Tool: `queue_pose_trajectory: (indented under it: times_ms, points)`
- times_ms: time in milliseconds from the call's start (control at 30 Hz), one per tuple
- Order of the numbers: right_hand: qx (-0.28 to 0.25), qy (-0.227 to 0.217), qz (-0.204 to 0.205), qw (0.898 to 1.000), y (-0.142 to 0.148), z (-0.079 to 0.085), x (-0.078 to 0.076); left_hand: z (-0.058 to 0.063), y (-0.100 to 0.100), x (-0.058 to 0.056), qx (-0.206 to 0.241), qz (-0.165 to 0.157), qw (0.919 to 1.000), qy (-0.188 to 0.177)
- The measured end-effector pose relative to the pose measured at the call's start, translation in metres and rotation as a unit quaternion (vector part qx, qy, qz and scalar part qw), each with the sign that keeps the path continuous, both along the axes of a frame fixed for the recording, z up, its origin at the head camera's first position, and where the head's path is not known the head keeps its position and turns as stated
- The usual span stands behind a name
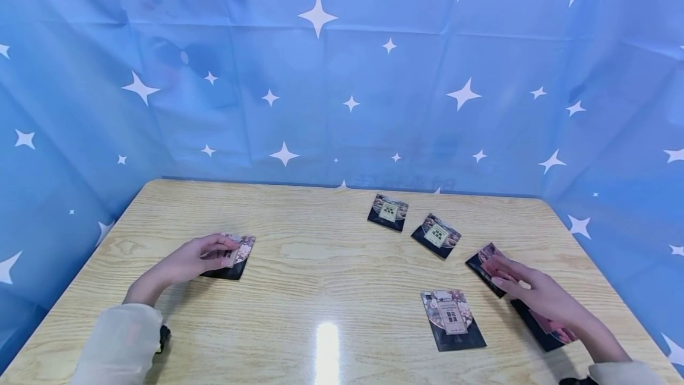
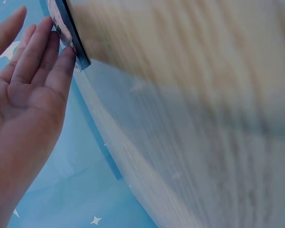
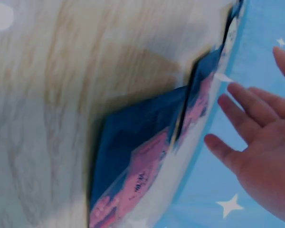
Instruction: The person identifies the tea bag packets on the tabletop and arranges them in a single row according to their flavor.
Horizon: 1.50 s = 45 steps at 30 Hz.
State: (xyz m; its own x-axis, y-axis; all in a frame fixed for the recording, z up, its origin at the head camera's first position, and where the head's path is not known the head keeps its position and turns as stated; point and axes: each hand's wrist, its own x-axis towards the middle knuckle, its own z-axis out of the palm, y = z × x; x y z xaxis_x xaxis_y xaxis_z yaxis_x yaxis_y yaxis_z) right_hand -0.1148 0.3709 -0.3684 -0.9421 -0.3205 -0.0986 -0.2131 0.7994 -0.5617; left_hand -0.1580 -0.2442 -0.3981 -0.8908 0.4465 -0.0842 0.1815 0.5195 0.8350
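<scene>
At the table's left, my left hand (image 1: 198,259) reaches over a dark flat packet (image 1: 244,254) with a floral print and a pale label. In the left wrist view its fairly straight fingertips are right at the packet's face (image 2: 62,26), with the thumb standing apart. On the right side, my right hand (image 1: 540,293) is over a dark packet (image 1: 483,276) with a pinkish-red label. The right wrist view has its fingers spread, with nothing between them. Partly under this hand in the head view lies another dark packet with a pink label (image 3: 145,175).
A floral packet (image 1: 454,319) lies left of my right hand. Two dark packets with greenish labels, one at the back (image 1: 388,212) and one nearer (image 1: 436,235), lie farther off. Blue star-patterned cloth (image 1: 320,88) borders the wooden table (image 1: 315,242).
</scene>
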Motion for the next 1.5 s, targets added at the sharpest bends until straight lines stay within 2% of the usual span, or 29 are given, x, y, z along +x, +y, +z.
queue_pose_trajectory:
  times_ms: [167,233,333,467,567,667,733,800,1167,1433,1500]
  points:
    - [-0.021,0.014,0.036,0.999,-0.005,0.005,0.007,0.001,0.0,0.0,0.004,0.002,1.0,-0.004]
    - [-0.054,0.004,0.065,0.996,-0.008,0.007,0.01,0.001,0.0,0.0,0.004,0.002,1.0,-0.007]
    - [-0.11,-0.027,0.113,0.987,-0.012,0.007,0.015,0.001,-0.001,-0.001,0.008,0.0,0.9999,-0.012]
    - [-0.143,-0.064,0.146,0.977,-0.022,0.005,0.019,0.001,-0.002,-0.002,0.012,-0.004,0.9998,-0.015]
    - [-0.172,-0.108,0.166,0.965,-0.031,0.003,0.022,0.001,-0.002,-0.003,0.009,-0.006,0.9998,-0.014]
    - [-0.213,-0.157,0.191,0.945,-0.036,-0.001,0.023,0.001,-0.002,-0.003,0.006,-0.01,0.9999,-0.01]
    - [-0.231,-0.173,0.208,0.935,-0.038,-0.003,0.023,0.001,-0.002,-0.004,0.005,-0.011,0.9999,-0.011]
    - [-0.238,-0.181,0.217,0.929,-0.039,-0.006,0.023,0.002,-0.002,-0.003,0.005,-0.012,0.9998,-0.013]
    - [-0.237,-0.206,0.244,0.917,-0.04,-0.016,0.024,0.003,-0.002,-0.003,0.002,-0.013,0.9997,-0.023]
    - [-0.22,-0.221,0.243,0.918,-0.04,-0.018,0.025,0.002,-0.002,-0.003,0.002,-0.01,0.9996,-0.027]
    - [-0.224,-0.222,0.249,0.916,-0.041,-0.018,0.024,0.003,-0.002,-0.003,0.002,-0.01,0.9996,-0.027]
